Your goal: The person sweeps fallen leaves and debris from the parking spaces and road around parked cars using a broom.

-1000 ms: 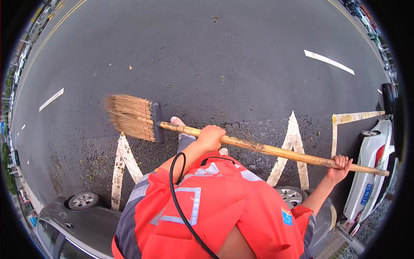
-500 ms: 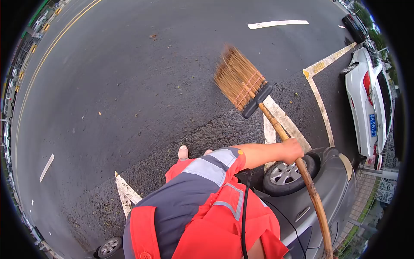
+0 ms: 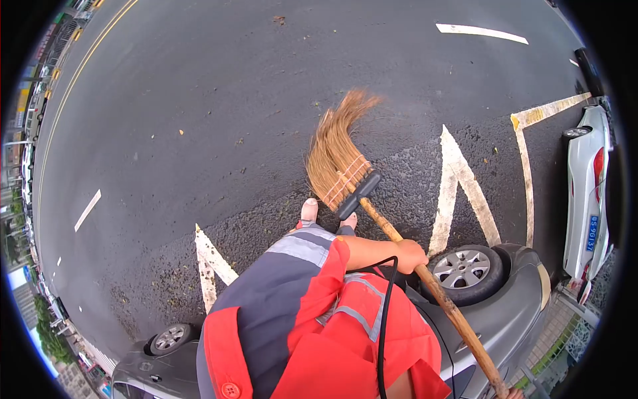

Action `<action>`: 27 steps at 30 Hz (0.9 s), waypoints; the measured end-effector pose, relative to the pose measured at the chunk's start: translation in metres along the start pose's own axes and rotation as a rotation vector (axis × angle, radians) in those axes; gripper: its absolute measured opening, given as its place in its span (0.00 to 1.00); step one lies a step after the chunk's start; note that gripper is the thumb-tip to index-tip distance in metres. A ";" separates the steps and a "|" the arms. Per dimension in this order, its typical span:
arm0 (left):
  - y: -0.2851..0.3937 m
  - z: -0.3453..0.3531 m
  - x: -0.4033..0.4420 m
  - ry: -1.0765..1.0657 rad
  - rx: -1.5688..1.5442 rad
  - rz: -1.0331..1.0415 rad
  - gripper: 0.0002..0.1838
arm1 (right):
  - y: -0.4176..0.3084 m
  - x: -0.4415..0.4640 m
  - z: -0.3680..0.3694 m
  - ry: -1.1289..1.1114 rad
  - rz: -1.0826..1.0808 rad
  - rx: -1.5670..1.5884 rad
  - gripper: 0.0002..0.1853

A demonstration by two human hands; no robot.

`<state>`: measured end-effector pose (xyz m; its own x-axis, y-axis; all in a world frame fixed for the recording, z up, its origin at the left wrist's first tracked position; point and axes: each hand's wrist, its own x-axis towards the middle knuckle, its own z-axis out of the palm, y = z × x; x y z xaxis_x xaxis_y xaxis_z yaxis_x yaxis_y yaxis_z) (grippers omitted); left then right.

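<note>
Broom [image 3: 359, 194] location: in front of the person's feet, above the road [image 3: 219, 86], between two white arrow-shaped markings and nearer the one on the right [image 3: 452, 176]. Its bristles [image 3: 332, 149] point away from the body, and their tips bend over toward the right. The handle [image 3: 452, 309] slopes back past the front wheel [image 3: 465, 269] of a grey car [image 3: 525, 279] to the bottom edge of the view.

Step in hand, as judged: a sweeping stroke, with the bent tips suggesting pressure on the asphalt. Contact itself cannot be confirmed from this angle. Any further stroke calls for a firm two-point hold, with the bristles kept low and the handle kept off the car body.

Left hand [image 3: 412, 256]: closed around the handle, a short way behind the black block that carries the bristles. The bare forearm [image 3: 372, 254] reaches across the front of the torso toward the person's right, nearly level, with the back of the hand upward. The elbow is not clearly visible.

Right hand [image 3: 515, 394]: only a small part shows, at the bottom edge beside the rear of the handle. Its finger closure cannot be determined.

Adjacent items: a black cable [image 3: 382, 332] hangs over the orange jacket [image 3: 412, 332]. Loose debris [image 3: 176, 286] is scattered near the left marking [image 3: 206, 266].
</note>
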<state>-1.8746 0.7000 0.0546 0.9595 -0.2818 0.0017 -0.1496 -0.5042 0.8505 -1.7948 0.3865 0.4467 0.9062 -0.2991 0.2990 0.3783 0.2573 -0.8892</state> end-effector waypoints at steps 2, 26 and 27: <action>-0.016 -0.004 -0.049 0.081 -0.050 -0.147 0.07 | 0.040 0.012 0.028 -0.034 0.186 0.032 0.18; -0.089 -0.154 -0.233 0.357 0.302 -0.570 0.08 | 0.236 -0.048 0.134 -0.548 0.608 0.655 0.12; -0.085 -0.168 -0.197 0.298 0.308 -0.498 0.08 | 0.220 -0.029 0.113 -0.543 0.529 0.639 0.12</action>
<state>-2.0111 0.9360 0.0702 0.9501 0.2615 -0.1701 0.3104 -0.7390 0.5980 -1.7166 0.5558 0.2811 0.8910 0.4180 0.1774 -0.2142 0.7313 -0.6475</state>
